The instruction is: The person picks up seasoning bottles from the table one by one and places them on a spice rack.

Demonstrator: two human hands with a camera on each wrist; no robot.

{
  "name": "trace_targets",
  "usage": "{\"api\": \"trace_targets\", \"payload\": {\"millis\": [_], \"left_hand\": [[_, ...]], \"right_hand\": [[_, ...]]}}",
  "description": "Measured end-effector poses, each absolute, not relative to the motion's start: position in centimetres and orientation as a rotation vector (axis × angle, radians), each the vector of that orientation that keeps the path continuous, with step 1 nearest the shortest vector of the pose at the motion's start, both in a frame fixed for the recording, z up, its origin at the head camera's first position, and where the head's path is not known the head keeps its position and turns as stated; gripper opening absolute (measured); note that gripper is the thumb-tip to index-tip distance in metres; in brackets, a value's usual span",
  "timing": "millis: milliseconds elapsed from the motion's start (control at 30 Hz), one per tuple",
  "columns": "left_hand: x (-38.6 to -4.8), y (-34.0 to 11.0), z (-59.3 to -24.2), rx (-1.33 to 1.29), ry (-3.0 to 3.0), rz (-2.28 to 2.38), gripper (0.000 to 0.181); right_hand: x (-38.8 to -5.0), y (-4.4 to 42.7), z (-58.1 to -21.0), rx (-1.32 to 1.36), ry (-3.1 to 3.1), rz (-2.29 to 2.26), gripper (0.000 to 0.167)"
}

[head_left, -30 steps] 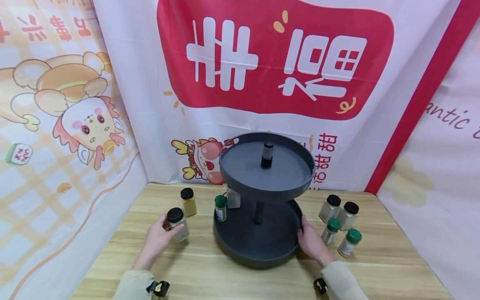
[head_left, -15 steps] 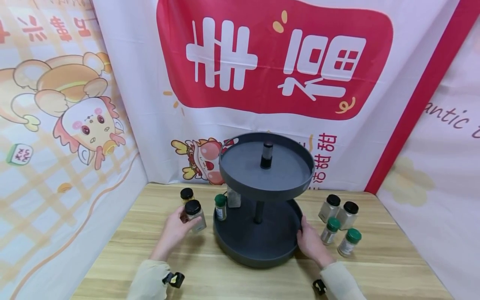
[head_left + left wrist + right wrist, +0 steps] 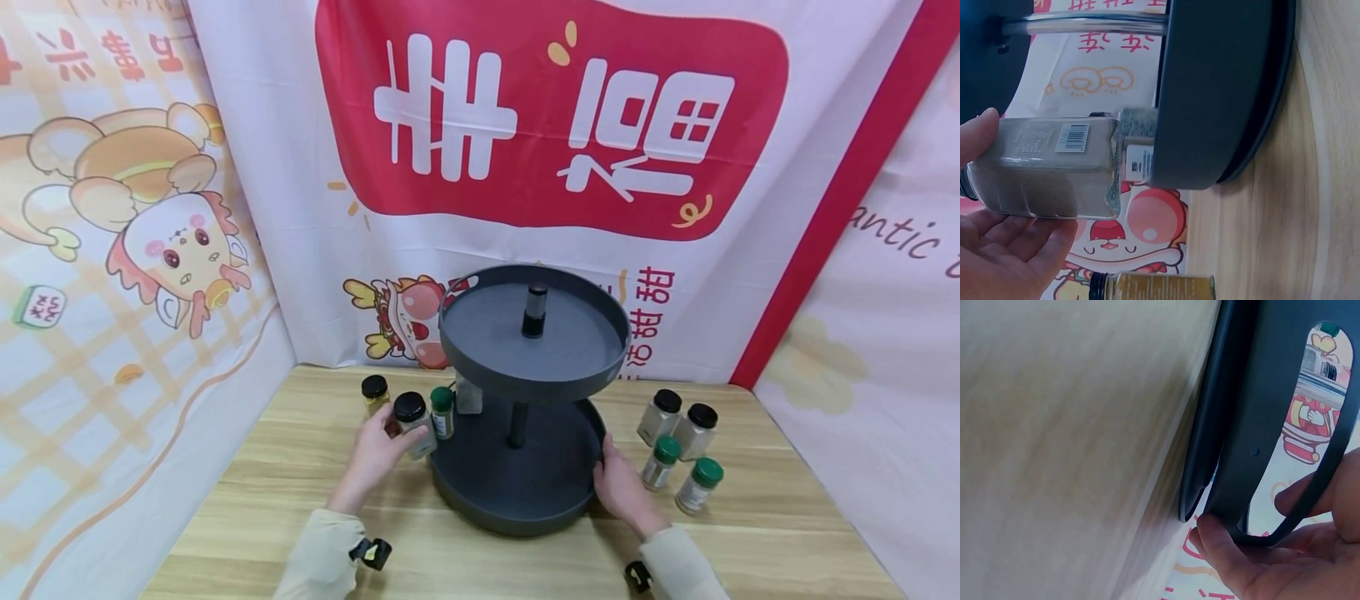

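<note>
My left hand [image 3: 375,457] holds a clear spice jar [image 3: 417,433] with a black cap and greyish powder, gripped between thumb and fingers. In the left wrist view the jar [image 3: 1047,169] is off the table, its base towards the lower tray's wall [image 3: 1216,94]. My right hand [image 3: 624,483] grips the right rim of the lower tray [image 3: 517,492] of a dark grey two-tier rack; the right wrist view shows the thumb in the handle slot and fingers under its edge [image 3: 1254,539]. A green-capped jar [image 3: 442,421] and a grey-filled jar [image 3: 468,397] stand on that tray.
A black-capped jar of yellow powder [image 3: 374,395] stands on the table left of the rack, partly behind my left hand. To the right are two black-capped jars [image 3: 695,432] and two green-capped jars [image 3: 699,485]. The upper tray [image 3: 532,383] overhangs the lower one.
My left hand has carried the black-capped jar rightwards to the lower tray's left rim, passing in front of the yellow jar. My right hand has stayed on the tray's rim.
</note>
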State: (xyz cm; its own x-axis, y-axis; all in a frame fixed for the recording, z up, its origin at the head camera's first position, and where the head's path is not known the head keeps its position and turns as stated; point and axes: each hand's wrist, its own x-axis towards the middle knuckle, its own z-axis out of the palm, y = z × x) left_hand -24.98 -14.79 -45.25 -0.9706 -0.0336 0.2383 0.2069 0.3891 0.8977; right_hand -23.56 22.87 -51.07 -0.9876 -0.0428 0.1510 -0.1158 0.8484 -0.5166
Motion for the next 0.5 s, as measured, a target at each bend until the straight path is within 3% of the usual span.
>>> {"api": "trace_targets", "payload": {"millis": [500], "left_hand": [[-25.4, -13.2, -45.6, -0.195, -2.374, -1.709, 0.039]], "right_hand": [[-23.3, 22.4, -51.0, 0.098, -2.895, 0.809, 0.055]]}}
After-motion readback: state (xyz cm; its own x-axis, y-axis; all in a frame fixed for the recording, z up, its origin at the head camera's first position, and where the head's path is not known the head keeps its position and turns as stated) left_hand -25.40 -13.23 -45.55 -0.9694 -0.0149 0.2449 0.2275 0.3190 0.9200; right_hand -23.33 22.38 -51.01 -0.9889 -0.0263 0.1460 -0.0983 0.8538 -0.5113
